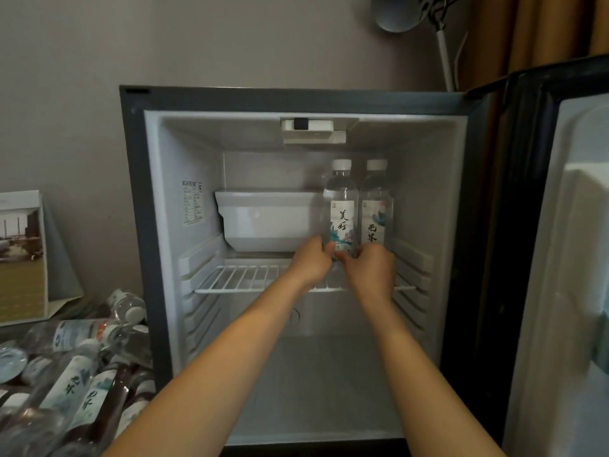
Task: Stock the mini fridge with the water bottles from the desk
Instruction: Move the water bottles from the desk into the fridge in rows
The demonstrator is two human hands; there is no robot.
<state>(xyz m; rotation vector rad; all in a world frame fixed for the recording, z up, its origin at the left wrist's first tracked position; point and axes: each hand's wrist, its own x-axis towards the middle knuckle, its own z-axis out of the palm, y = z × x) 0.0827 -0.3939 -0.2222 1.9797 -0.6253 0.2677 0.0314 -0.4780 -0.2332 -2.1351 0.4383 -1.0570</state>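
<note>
The mini fridge [151, 199] stands open in front of me, its door [566, 258] swung out to the right. Two clear water bottles with white caps stand upright side by side at the right of the white wire shelf [244, 278]. My left hand [311, 262] and my right hand [370, 267] both hold the base of the left bottle [341, 206]. The right bottle [375, 209] stands just beside it, touching or nearly so. Several more water bottles [75, 374] lie in a heap on the desk at the lower left.
A white freezer tray [267, 219] sits at the back left above the shelf. The fridge's lower compartment [313, 390] holds nothing. A standing card with a photo [21, 255] leans at the left wall. A lamp [395, 11] and a brown curtain [527, 34] are behind the fridge.
</note>
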